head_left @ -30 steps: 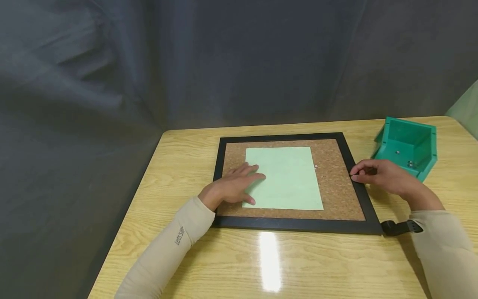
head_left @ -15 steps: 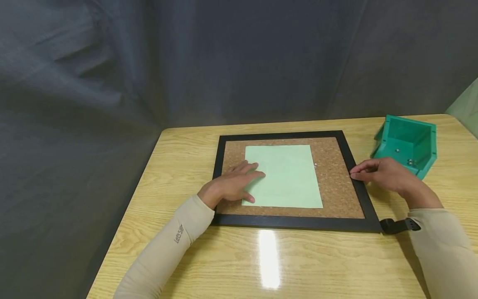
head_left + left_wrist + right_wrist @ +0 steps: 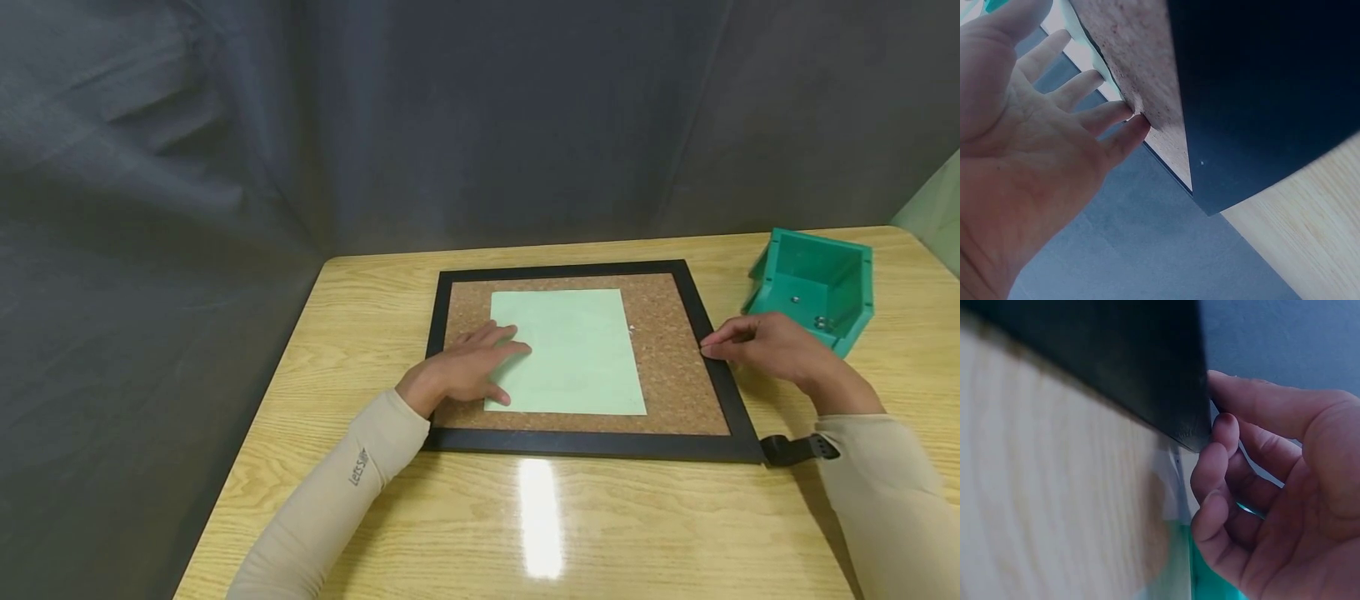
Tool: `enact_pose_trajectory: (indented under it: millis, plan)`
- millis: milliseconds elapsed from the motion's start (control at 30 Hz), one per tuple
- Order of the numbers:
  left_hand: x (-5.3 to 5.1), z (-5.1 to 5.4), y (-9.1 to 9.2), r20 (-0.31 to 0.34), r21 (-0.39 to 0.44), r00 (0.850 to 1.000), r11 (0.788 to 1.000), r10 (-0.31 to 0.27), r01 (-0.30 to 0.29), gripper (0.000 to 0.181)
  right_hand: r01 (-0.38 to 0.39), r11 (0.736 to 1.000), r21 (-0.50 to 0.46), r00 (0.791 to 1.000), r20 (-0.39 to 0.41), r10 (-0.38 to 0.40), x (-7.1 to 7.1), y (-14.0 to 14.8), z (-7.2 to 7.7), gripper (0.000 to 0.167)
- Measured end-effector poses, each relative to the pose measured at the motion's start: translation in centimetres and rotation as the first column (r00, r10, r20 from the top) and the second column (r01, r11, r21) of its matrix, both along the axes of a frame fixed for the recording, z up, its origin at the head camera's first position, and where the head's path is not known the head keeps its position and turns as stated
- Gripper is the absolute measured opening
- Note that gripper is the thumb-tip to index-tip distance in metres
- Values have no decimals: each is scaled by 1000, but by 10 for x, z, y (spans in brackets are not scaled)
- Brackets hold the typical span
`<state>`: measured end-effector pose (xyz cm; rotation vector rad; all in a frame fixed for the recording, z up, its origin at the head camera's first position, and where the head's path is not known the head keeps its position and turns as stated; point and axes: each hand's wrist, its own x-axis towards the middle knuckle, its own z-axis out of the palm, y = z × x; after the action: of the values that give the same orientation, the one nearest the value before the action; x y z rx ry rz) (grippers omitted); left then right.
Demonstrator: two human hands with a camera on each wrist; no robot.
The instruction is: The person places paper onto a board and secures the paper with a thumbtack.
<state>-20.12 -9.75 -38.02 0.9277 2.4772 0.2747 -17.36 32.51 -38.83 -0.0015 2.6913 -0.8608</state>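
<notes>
In the head view a pale green sheet of paper (image 3: 570,350) lies on a cork board (image 3: 675,367) with a black frame (image 3: 555,442). My left hand (image 3: 468,367) rests with spread fingers on the paper's left side and the cork beside it. On the right, my right hand (image 3: 776,354) is at the frame's right bar, thumb and index fingertips close together and touching it. The right wrist view shows its fingers (image 3: 1213,465) curled against the frame edge (image 3: 1194,419). Whether something small sits between those fingertips, I cannot tell.
Behind the right hand a green bin (image 3: 813,283) stands tilted toward me, with several small shiny pieces inside. Tiny white specks (image 3: 631,329) lie on the cork right of the paper. A dark curtain (image 3: 487,125) hangs behind the wooden table (image 3: 615,525).
The whole head view has shifted slightly upward. Both hands keep their places on the board, and the paper has not moved on it.
</notes>
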Motion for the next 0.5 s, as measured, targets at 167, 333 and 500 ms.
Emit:
enact_pose_trajectory:
  millis: [167,333,500]
  plan:
    - [0,-1,0,7,3,1000,1000,4,-4,80,-11,1000,4,1000,-9,11,1,0,2,33]
    - [0,-1,-1,5,6,1000,1000,2,-2,80,-17,1000,22,996,-84,19,2,-1,8,32]
    - [0,1,-1,-2,7,1000,1000,0,0,80,-17,1000,24,991,-129,20,4,-2,15,32]
